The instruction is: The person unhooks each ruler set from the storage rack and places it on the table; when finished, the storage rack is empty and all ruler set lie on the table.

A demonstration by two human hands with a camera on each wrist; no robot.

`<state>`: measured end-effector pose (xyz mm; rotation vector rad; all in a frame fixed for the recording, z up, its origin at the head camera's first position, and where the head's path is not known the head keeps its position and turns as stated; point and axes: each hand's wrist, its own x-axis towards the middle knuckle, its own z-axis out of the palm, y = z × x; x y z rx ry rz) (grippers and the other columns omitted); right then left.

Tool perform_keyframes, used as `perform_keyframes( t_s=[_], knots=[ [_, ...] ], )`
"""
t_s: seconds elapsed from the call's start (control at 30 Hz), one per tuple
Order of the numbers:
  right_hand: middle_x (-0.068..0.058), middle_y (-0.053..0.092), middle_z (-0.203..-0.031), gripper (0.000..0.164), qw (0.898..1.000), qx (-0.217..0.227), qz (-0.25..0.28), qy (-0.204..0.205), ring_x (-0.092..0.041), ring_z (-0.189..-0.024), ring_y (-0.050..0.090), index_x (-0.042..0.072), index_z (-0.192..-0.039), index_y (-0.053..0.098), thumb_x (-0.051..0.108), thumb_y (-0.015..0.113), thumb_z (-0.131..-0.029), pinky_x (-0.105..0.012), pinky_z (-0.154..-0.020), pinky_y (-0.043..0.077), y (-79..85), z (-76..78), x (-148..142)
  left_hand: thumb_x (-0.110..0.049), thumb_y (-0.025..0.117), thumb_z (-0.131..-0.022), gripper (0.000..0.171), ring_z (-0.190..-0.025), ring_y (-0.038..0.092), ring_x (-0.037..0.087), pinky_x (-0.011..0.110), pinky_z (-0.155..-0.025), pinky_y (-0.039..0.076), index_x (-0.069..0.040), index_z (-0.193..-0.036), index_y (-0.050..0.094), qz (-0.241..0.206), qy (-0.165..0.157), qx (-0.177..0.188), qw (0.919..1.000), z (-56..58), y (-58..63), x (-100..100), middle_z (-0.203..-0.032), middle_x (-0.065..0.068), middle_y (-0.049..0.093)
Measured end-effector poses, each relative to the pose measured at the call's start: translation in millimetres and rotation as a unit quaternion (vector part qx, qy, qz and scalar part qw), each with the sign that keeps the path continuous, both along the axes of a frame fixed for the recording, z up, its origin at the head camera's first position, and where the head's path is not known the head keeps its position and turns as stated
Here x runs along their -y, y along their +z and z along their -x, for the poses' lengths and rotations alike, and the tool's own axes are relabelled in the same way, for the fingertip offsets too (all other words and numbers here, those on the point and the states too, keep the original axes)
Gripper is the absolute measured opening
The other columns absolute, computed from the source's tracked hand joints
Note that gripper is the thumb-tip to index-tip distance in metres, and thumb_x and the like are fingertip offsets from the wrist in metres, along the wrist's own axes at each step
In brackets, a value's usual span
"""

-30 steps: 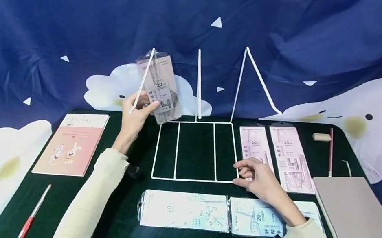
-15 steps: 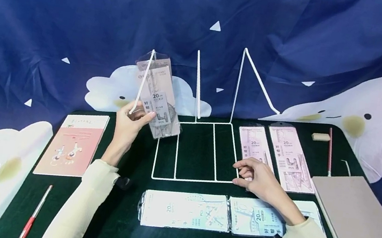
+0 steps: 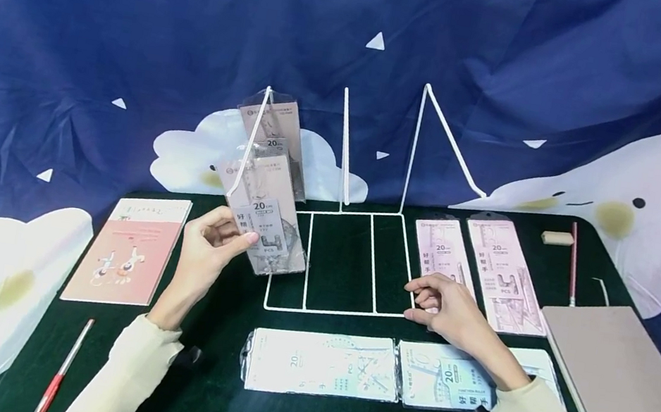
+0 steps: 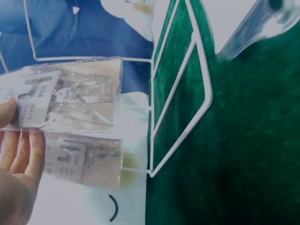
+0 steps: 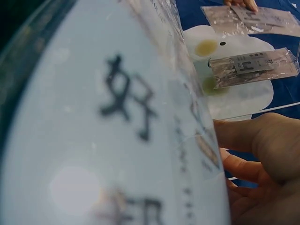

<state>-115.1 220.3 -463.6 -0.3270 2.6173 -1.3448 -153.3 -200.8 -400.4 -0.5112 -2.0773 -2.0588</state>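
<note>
My left hand (image 3: 204, 255) pinches a pale ruler set in a clear plastic sleeve (image 3: 261, 217) between thumb and fingers. This pack is at the front end of the white wire rack's left prong; whether its hole is still round the wire I cannot tell. Behind it, a similar ruler set (image 3: 284, 121) hangs on the same prong. With the fingertips of my right hand (image 3: 449, 313) I hold the front right corner of the white wire rack (image 3: 336, 312). The left wrist view shows the held pack (image 4: 89, 96) above the hanging one (image 4: 101, 159).
Two pink ruler sets (image 3: 502, 274) lie right of the rack, two blue ones (image 3: 318, 371) before it. A pink booklet (image 3: 133, 240) and red pen (image 3: 58, 372) are left. Right are a grey-brown book (image 3: 623, 392), a dark red stick (image 3: 573, 264) and a beige block (image 3: 556, 238).
My left hand has come down and towards me with the front ruler set, which now stands apart from the one hanging behind. The right hand keeps its place at the rack corner.
</note>
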Motion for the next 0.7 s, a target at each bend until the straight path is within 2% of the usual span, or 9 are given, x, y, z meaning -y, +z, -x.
perform_keyframes(
  t_s=[0.1,0.3,0.5,0.7],
  knots=[
    [-0.008,0.062,-0.096,0.043,1.0,0.007,0.006,-0.001,-0.019,-0.076,0.061,0.005,-0.121,0.069,0.009,0.088,-0.083,-0.026,-0.062,0.054,-0.3,0.1,0.0,0.008,0.074,-0.092,0.03,-0.099,0.077,0.021,0.035,-0.091,0.06,0.002,-0.121,0.068,0.016,-0.01,-0.002,0.9998,-12.8,0.8,3.3,-0.112,0.006,0.078],
    [-0.009,0.062,-0.095,0.044,1.0,0.019,0.018,-0.001,-0.019,-0.075,0.062,0.004,-0.123,0.068,0.008,0.087,-0.083,-0.028,-0.06,0.056,-0.2,-0.6,0.6,0.016,0.071,-0.09,0.033,-0.101,0.077,0.022,0.034,-0.09,0.059,0.008,-0.122,0.066,0.017,-0.018,-0.011,0.9996,-36.6,2.1,6.1,-0.113,0.008,0.077],
    [-0.01,0.062,-0.096,0.044,1.0,0.022,0.016,-0.003,-0.02,-0.075,0.062,0.004,-0.123,0.068,0.008,0.087,-0.084,-0.028,-0.06,0.056,0.2,-0.6,0.9,0.018,0.07,-0.089,0.036,-0.103,0.076,0.02,0.034,-0.092,0.059,0.006,-0.122,0.065,0.026,-0.021,-0.007,0.9994,-55.7,4.9,10.5,-0.115,0.005,0.076],
    [-0.01,0.062,-0.096,0.043,0.999,0.027,0.016,-0.006,-0.02,-0.075,0.062,0.004,-0.123,0.068,0.008,0.087,-0.084,-0.027,-0.059,0.054,0.6,0.0,0.5,0.018,0.071,-0.088,0.036,-0.101,0.076,0.019,0.033,-0.09,0.06,0.011,-0.122,0.063,0.029,-0.022,0.004,0.9993,-70.6,10.0,11.8,-0.114,0.004,0.076]
  ],
)
